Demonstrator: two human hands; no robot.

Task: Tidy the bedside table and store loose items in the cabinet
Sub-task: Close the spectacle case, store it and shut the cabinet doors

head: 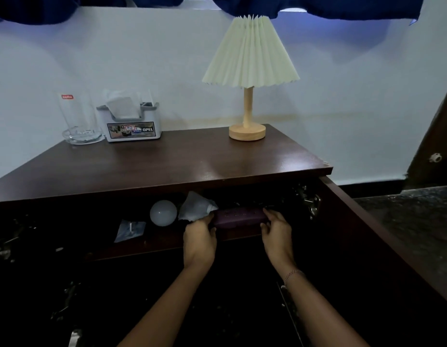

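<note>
A long dark purple case [238,217] lies on the upper shelf [155,242] inside the open cabinet, below the dark wooden table top [167,159]. My left hand [199,240] grips its left end and my right hand [276,230] grips its right end. On the same shelf, to the left, sit a white light bulb [163,212], a crumpled clear plastic wrapper [196,206] and a small clear packet [130,230].
A lamp [248,78] with a pleated shade stands at the back of the table top. A white tissue holder [132,121] and a drinking glass [78,116] on a glass dish stand at the back left. The open cabinet door [382,236] juts out on the right.
</note>
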